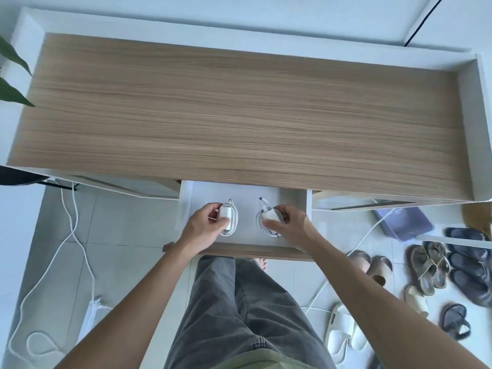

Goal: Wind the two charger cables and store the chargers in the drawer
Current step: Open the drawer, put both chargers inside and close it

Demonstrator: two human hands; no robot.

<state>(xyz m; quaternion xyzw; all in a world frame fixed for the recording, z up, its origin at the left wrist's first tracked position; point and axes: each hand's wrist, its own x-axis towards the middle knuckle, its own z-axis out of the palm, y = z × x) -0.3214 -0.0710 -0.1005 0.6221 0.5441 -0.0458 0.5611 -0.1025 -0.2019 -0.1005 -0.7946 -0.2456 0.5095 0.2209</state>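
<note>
Pale floor tiles (pixel 127 225) run under a long wood-grain bench (pixel 239 107) with white raised edges, and the drawer (pixel 290 235) at its middle front stands pulled out toward the person, its white floor showing and its wooden front panel nearest the legs.

Both hands are inside the drawer. Left grip (pixel 206 226): fingers and thumb curled round the left charger (pixel 225 213), a small white block standing with its long axis running front to back, thumb on its near end. Its cable (pixel 234 218) lies wound in an oval loop just to the right of the block, the loop's long axis also front to back, resting on the drawer floor.

Right grip (pixel 288 222): fingers and thumb pinch the right charger (pixel 271 217), a white block tilted so its far end leans to the left. Its cable (pixel 262 226) is coiled round and under it, and the plug end (pixel 264 199) sticks out from the coil toward the back of the drawer, pointing up and left.

The two chargers sit apart, one in each half of the drawer. No writing on either can be read.

Sandals and slippers (pixel 431 270) lie scattered on the floor at right; a white cord (pixel 72 235) trails across the tiles at left. Green leaves (pixel 10 73) show at the far left edge.
</note>
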